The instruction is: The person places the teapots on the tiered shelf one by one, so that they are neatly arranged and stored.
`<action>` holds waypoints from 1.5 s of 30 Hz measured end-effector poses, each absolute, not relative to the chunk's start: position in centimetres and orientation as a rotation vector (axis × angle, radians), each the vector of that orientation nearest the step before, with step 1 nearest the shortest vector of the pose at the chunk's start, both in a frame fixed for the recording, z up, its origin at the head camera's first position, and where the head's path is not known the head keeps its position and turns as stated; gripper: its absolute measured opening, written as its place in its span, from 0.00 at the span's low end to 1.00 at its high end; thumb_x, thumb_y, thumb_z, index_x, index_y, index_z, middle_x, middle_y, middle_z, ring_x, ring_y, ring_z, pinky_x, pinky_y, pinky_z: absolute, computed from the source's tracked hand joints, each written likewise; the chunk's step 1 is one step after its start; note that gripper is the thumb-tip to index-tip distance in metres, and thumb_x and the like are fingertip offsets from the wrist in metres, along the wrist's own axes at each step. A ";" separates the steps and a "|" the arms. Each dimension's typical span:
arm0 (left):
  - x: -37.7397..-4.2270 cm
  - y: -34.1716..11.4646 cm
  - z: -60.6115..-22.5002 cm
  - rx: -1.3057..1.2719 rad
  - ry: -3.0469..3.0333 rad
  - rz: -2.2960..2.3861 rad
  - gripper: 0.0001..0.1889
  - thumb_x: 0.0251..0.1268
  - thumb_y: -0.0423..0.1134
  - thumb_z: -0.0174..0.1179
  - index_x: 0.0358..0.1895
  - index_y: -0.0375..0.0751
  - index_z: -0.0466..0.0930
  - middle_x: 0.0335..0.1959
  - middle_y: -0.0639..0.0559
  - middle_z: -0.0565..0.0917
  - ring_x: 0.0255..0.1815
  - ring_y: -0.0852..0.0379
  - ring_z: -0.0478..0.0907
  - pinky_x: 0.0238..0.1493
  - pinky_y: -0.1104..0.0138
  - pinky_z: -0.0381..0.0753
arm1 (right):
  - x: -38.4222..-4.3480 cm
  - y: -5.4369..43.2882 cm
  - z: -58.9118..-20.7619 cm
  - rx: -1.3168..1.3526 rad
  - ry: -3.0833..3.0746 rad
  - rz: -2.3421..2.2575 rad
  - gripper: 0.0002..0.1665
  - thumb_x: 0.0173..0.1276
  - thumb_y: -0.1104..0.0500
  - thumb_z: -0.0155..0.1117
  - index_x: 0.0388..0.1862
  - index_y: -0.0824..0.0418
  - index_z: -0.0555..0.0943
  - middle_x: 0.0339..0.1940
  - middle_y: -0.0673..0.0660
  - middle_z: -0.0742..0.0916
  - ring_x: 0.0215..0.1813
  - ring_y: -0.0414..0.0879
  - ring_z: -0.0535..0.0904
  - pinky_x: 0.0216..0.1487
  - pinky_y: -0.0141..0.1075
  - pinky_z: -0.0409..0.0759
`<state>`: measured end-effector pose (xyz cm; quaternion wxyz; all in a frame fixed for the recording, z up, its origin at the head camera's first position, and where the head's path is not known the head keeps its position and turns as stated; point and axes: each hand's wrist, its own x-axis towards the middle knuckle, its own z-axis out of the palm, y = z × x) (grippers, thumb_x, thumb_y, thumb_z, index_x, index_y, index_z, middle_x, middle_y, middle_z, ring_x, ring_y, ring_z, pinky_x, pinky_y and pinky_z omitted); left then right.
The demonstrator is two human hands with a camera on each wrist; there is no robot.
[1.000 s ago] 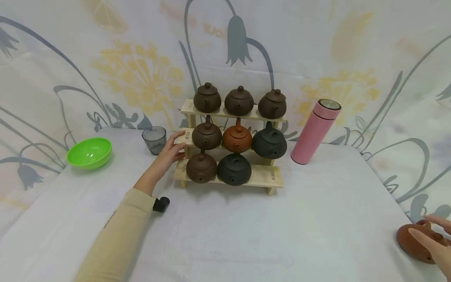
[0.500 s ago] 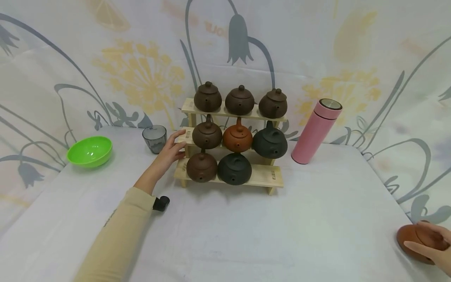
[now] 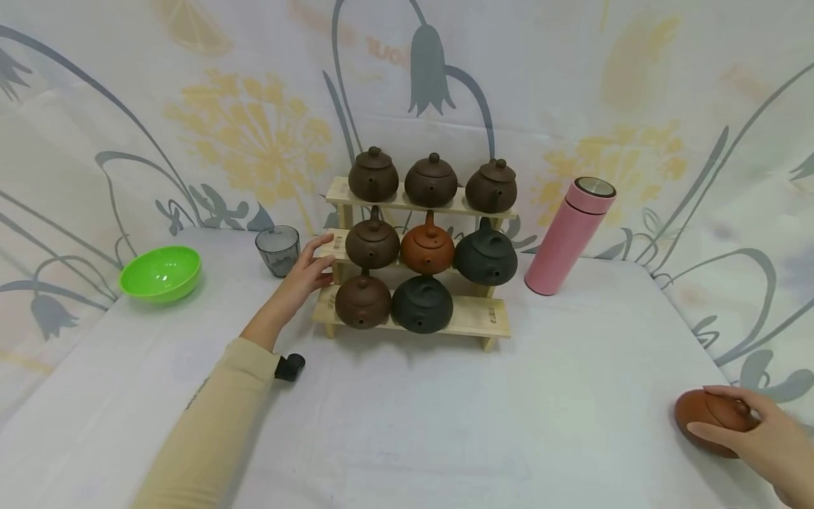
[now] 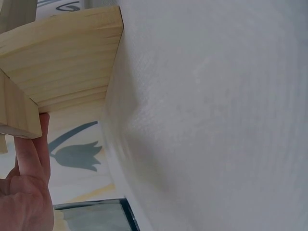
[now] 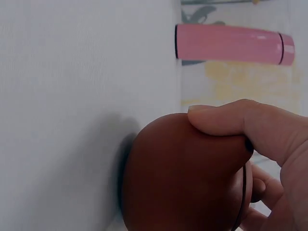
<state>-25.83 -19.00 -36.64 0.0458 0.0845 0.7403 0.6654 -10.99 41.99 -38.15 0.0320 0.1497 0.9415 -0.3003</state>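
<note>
In the head view my left hand (image 3: pixel 305 272) holds the left end of the middle tier of a three-tier wooden display stand (image 3: pixel 480 317), thumb and fingers at the plank. The left wrist view shows fingers against the plank's edge. At the far right, my right hand (image 3: pixel 766 442) grips a reddish-brown teapot (image 3: pixel 715 420) across its body; part of it is hidden by the fingers. In the right wrist view the thumb presses the teapot (image 5: pixel 178 178) beside its spout. Whether its base touches the table cannot be told. Several dark brown, black and orange teapots (image 3: pixel 428 250) stand on the tiers.
A pink thermos (image 3: pixel 569 237) stands right of the stand. To the left are a grey glass (image 3: pixel 278 251) and a green bowl (image 3: pixel 161 274). The bottom tier bears two teapots at its left and middle, with bare wood at its right end. Patterned cloth hangs behind.
My right hand has closed around the reddish-brown teapot and brought it leftward and slightly farther from me. My left hand has stayed at the stand.
</note>
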 end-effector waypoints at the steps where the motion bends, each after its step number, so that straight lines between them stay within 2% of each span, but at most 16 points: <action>1: -25.8 -19.0 -36.6 0.259 2.259 2.033 0.28 0.76 0.43 0.40 0.74 0.47 0.45 0.64 0.32 0.57 0.65 0.41 0.60 0.65 0.53 0.60 | -11.1 41.2 -37.9 0.414 2.900 -0.916 0.48 0.56 0.46 0.70 0.63 0.72 0.59 0.57 0.79 0.62 0.48 0.70 0.67 0.29 0.37 0.76; 3: -25.9 -19.0 -36.6 0.262 2.259 2.032 0.28 0.76 0.43 0.40 0.74 0.47 0.45 0.64 0.32 0.57 0.65 0.41 0.59 0.65 0.53 0.60 | -11.2 39.7 -37.6 0.321 2.905 -0.920 0.46 0.57 0.45 0.70 0.63 0.72 0.61 0.57 0.78 0.64 0.48 0.69 0.68 0.29 0.36 0.76; 9: -25.9 -18.9 -36.5 0.267 2.259 2.032 0.28 0.75 0.43 0.41 0.73 0.47 0.45 0.64 0.32 0.57 0.66 0.41 0.59 0.65 0.53 0.60 | -11.7 34.5 -37.1 0.135 2.954 -0.957 0.44 0.54 0.47 0.73 0.62 0.67 0.66 0.61 0.73 0.66 0.52 0.65 0.66 0.39 0.47 0.74; 14: -25.8 -19.0 -36.6 0.262 2.262 2.027 0.28 0.76 0.44 0.40 0.74 0.47 0.45 0.64 0.32 0.57 0.66 0.41 0.58 0.66 0.53 0.59 | -12.0 30.9 -36.7 -0.030 3.019 -1.004 0.40 0.50 0.49 0.75 0.60 0.60 0.70 0.62 0.65 0.70 0.51 0.53 0.67 0.40 0.38 0.73; 19: -25.8 -19.2 -36.8 0.257 2.267 2.023 0.28 0.76 0.44 0.40 0.74 0.47 0.44 0.65 0.31 0.56 0.66 0.40 0.58 0.66 0.52 0.58 | -12.5 27.9 -35.9 -0.148 2.989 -1.096 0.40 0.50 0.50 0.76 0.60 0.59 0.70 0.63 0.62 0.71 0.56 0.57 0.69 0.47 0.47 0.74; 25: -25.8 -19.1 -36.8 0.266 2.260 2.027 0.28 0.76 0.44 0.40 0.74 0.47 0.44 0.65 0.32 0.56 0.66 0.41 0.58 0.66 0.52 0.59 | -13.3 25.0 -35.0 -0.313 2.999 -1.171 0.36 0.49 0.54 0.77 0.57 0.58 0.73 0.60 0.59 0.73 0.55 0.58 0.71 0.47 0.47 0.76; 29: -25.9 -19.0 -36.9 0.272 2.259 2.032 0.28 0.75 0.44 0.40 0.74 0.47 0.44 0.64 0.31 0.56 0.66 0.40 0.58 0.66 0.52 0.59 | -14.0 23.4 -34.5 -0.397 2.969 -1.238 0.35 0.49 0.58 0.77 0.57 0.58 0.73 0.59 0.60 0.74 0.55 0.60 0.72 0.47 0.53 0.77; 37: -25.9 -18.9 -36.8 0.275 2.262 2.031 0.28 0.76 0.43 0.40 0.73 0.47 0.44 0.64 0.31 0.57 0.66 0.40 0.58 0.66 0.52 0.59 | -15.3 20.6 -34.2 -0.489 2.930 -1.340 0.32 0.49 0.64 0.75 0.54 0.58 0.73 0.55 0.60 0.76 0.53 0.58 0.72 0.46 0.51 0.78; 45: -25.9 -19.0 -36.7 0.261 2.265 2.027 0.28 0.75 0.44 0.40 0.74 0.47 0.44 0.64 0.31 0.57 0.66 0.40 0.59 0.65 0.52 0.59 | -16.9 18.3 -34.0 -0.610 2.857 -1.425 0.30 0.49 0.64 0.75 0.52 0.58 0.74 0.56 0.57 0.77 0.56 0.56 0.72 0.49 0.51 0.77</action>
